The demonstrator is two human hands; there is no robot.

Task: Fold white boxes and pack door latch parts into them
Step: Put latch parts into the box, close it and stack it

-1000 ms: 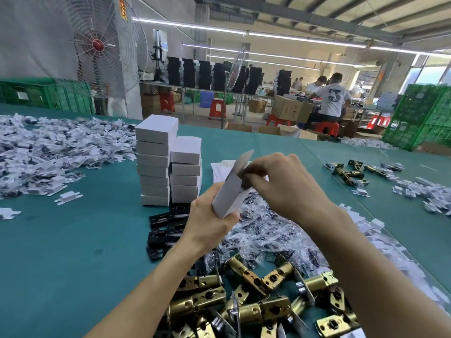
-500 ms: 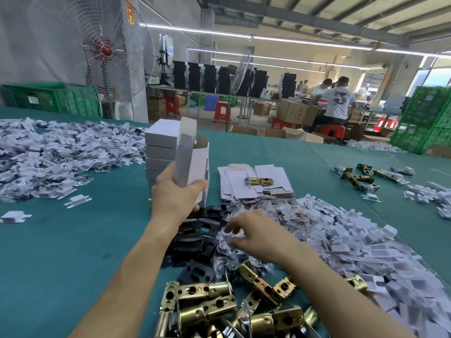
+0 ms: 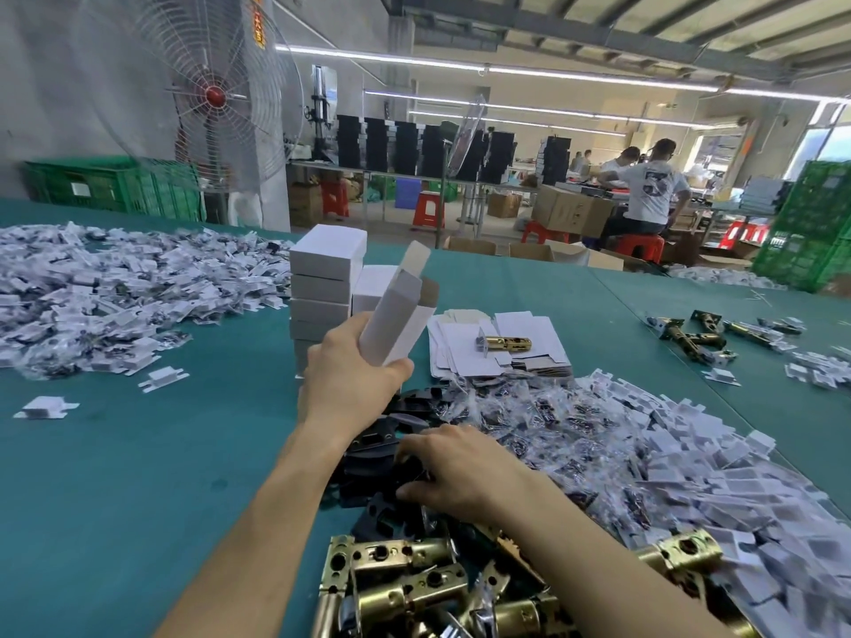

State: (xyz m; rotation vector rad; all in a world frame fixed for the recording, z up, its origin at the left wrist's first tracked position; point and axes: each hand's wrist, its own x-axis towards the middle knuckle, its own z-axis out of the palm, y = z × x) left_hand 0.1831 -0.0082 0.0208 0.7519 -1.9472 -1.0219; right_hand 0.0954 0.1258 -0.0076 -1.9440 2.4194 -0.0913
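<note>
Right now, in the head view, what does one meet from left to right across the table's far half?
Heap of white packets, stacked white boxes, open box held by left hand, flat box blanks, scattered brass latches.

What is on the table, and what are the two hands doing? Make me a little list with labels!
Left hand: holds an upright white box, top flap open
Right hand: down on the black plates, fingers curled; grip unclear
Finished boxes: stacked behind the held box
Flat boxes: a pile with one brass latch on top
Brass latches: heaped nearest the camera
Table: green
</note>
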